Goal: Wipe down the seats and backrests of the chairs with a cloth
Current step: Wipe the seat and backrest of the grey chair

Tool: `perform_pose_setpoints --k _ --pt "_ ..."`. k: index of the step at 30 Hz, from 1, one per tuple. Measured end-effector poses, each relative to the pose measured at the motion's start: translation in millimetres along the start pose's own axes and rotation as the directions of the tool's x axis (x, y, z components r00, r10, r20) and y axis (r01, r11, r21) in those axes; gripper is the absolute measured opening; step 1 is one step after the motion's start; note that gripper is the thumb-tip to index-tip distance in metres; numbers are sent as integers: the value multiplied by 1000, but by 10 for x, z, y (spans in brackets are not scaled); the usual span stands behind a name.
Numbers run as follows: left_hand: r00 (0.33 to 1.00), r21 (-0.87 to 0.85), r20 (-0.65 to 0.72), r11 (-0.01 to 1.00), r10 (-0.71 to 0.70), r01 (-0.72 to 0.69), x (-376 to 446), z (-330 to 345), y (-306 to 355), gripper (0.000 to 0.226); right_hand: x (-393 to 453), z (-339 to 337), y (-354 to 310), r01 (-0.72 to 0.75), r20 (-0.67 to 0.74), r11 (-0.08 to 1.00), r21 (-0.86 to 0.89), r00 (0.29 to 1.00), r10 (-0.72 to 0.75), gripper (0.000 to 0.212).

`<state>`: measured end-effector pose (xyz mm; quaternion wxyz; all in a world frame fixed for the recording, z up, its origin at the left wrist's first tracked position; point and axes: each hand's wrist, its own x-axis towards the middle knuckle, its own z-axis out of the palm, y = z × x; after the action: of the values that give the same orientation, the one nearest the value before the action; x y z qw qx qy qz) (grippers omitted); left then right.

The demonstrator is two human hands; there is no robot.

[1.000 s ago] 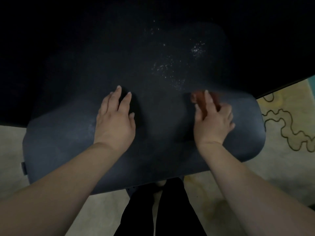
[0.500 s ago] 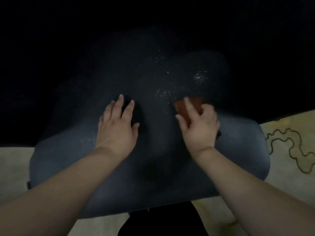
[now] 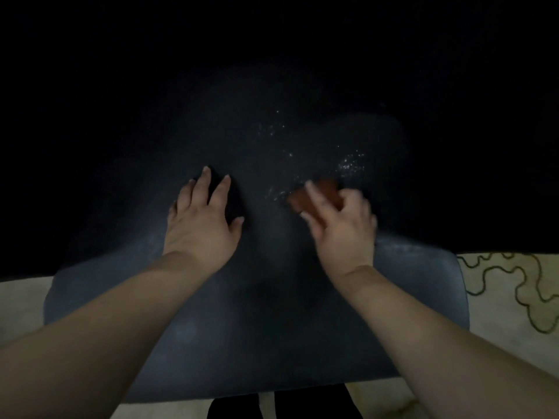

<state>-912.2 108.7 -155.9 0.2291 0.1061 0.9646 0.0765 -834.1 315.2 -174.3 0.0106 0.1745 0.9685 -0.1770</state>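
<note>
Wiping: the seat (image 3: 417,297) of a dark blue chair is the step in hand, as I judge it; the person leans over it in dim light.
Right hand: the right hand (image 3: 341,225) presses a small reddish-brown cloth (image 3: 320,192) onto the cushion, fingers curled over its near edge; the hand is blurred, so the exact grip is hard to read.
Left hand: the left hand (image 3: 202,219) lies flat on the cushion with fingers spread and straight, holding nothing, seemingly bracing.
Cloth: on the seat just right of centre, half under the right hand, well apart from the left.
Specks: pale specks (image 3: 348,167) glint on the fabric just beyond the cloth and to its left.
Backrest: lost in the dark at the far side; I cannot tell its state.
Floor: a pale rug (image 3: 514,285) with a dark wavy line shows right of the chair.
Progress: early to middle, by my guess; specks are left and only the seat is in reach.
Next move: calls for pushing the cloth forward through the specks with firm, even pressure, then on toward the backrest.
</note>
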Motion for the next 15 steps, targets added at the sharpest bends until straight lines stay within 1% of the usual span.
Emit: perform_pose_setpoints --k 1,2,3,4,5,6,7,8,9,10,11,12,13,14,15 --pt "1000 -4 -3 1000 -9 9 26 -10 -3 75 66 -18 55 -129 -27 991 40 991 130 53" --pt "1000 -8 -4 1000 -18 18 47 -21 -11 75 91 -28 52 -208 -46 976 61 976 211 52" --pt "1000 -14 -5 1000 -25 25 68 -32 -17 75 80 -32 -4 -203 -49 977 56 977 206 53" --pt "1000 -21 -6 999 -29 29 90 -43 -18 75 41 -20 -95 -121 -29 992 36 992 122 53" --pt "999 -27 -9 999 -31 31 107 -51 -16 75 -20 -6 -192 14 16 1000 13 1000 -14 54" --pt "999 -34 -11 999 -35 34 116 -52 -9 75 -68 3 -253 160 73 987 -9 985 -158 54" --pt "999 -43 -17 998 -39 39 118 -50 -2 76 -69 10 -261 261 113 965 -30 960 -256 55" --pt "999 -53 -25 998 -41 39 117 -46 1 76 -15 4 -238 286 130 957 -40 951 -279 55" --pt "999 -59 -32 998 -37 35 119 -44 0 75 69 5 -200 225 124 974 -35 968 -219 55" --pt "999 -63 -36 997 -34 32 116 -38 -11 75 144 15 -176 103 91 995 -5 991 -103 53" --pt "999 -63 -39 997 -35 32 108 -32 -34 75 181 27 -190 -12 50 999 31 999 10 51" --pt "998 -64 -41 997 -38 35 91 -25 -61 74 177 47 -246 -72 20 996 49 997 71 51" --pt "998 -67 -45 997 -38 35 76 -21 -86 74 140 68 -336 -62 13 997 39 998 61 51" --pt "998 -68 -48 997 -32 29 72 -22 -105 74 90 85 -428 15 32 1000 16 999 -15 52" --pt "999 -66 -48 998 -23 20 81 -31 -119 74 56 92 -483 128 67 992 -3 990 -127 52"
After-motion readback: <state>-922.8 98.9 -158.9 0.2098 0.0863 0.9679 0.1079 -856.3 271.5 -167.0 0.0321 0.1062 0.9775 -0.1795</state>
